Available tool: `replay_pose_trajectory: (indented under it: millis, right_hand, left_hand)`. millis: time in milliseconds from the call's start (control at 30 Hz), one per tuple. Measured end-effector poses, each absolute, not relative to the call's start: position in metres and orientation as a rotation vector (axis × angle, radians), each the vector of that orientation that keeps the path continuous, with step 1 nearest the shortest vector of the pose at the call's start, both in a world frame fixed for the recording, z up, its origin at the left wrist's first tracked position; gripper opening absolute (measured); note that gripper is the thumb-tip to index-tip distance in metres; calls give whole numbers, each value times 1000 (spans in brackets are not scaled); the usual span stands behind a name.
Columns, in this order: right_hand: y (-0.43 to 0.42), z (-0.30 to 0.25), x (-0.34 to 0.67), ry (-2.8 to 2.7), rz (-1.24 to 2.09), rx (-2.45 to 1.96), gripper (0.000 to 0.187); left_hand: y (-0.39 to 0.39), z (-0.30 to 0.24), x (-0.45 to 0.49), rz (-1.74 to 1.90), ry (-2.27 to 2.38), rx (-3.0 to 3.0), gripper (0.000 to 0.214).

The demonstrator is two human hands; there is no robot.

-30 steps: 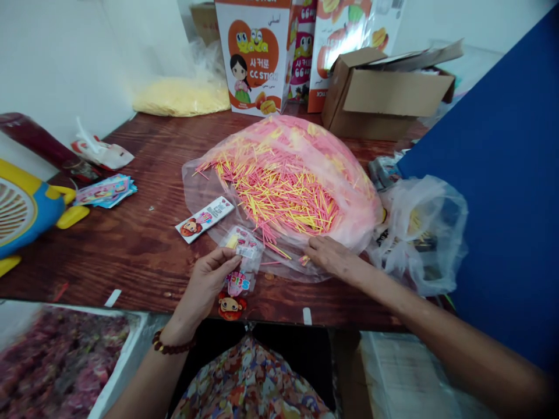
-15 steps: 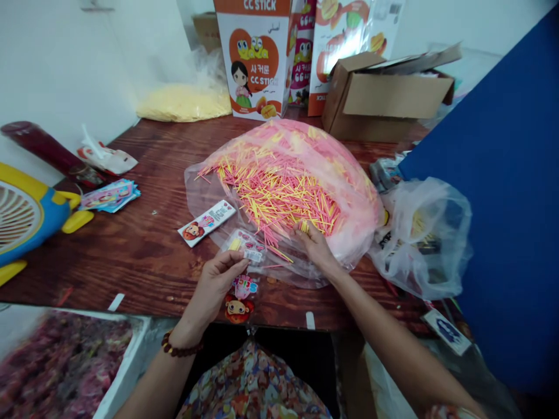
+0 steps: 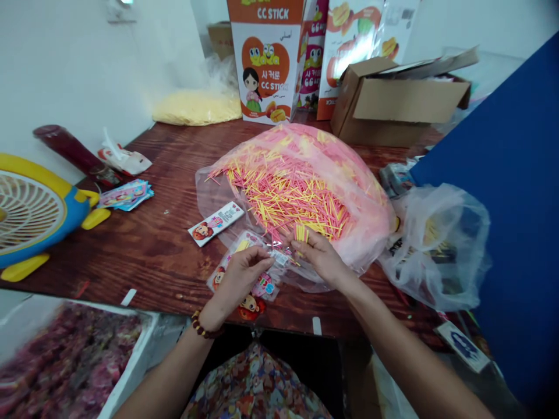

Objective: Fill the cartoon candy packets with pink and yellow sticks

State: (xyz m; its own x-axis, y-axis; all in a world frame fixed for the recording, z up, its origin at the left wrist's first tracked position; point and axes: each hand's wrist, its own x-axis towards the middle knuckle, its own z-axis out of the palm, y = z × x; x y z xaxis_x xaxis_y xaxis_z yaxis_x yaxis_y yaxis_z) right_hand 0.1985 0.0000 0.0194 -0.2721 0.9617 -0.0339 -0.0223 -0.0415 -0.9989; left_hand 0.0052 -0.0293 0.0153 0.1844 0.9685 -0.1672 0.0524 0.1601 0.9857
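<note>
A big clear plastic bag (image 3: 371, 192) full of pink and yellow sticks (image 3: 292, 192) lies open on the brown wooden table (image 3: 166, 174). My right hand (image 3: 321, 256) is at the bag's near edge, pinched on a few yellow sticks (image 3: 300, 233) that stand up from its fingers. My left hand (image 3: 240, 273) is closed on small clear printed packets (image 3: 262, 282) with a cartoon face, near the table's front edge. The two hands are close together. One flat cartoon packet (image 3: 216, 215) lies on the table left of the bag.
CC Stick cartons (image 3: 268, 58) and an open cardboard box (image 3: 397, 99) stand at the back. A yellow and blue fan (image 3: 30, 209) sits far left, beside more packets (image 3: 124, 194). A crumpled clear bag (image 3: 441, 244) and a blue panel (image 3: 502, 174) lie right. A tray of dark pink bits (image 3: 65, 361) is lower left.
My right hand drew back from the stick pile with a few yellow sticks pinched in it. My left hand moved right with the packets, toward the right hand.
</note>
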Motion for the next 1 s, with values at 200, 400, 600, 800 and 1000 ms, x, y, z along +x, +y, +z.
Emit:
replay_pose_trajectory:
  millis: [200, 400, 600, 800, 1000]
  right_hand:
    - [-6, 23, 194, -1939, 1001, -1148, 16]
    - [-9, 21, 197, -2124, 919, -1112, 24]
    - [-11, 23, 200, -2253, 1043, -1062, 28]
    - [-7, 26, 192, -2264, 1048, -1070, 25]
    - [29, 4, 197, -2271, 898, -1213, 21]
  left_hand:
    - [-30, 6, 1, 910, 1221, 1308, 23]
    - [-39, 0, -3, 835, 1230, 1305, 30]
    - [-52, -11, -8, 789, 1224, 1311, 32]
    - [-52, -6, -11, 899, 1289, 1211, 27]
    - [-53, -8, -15, 837, 1277, 1283, 32]
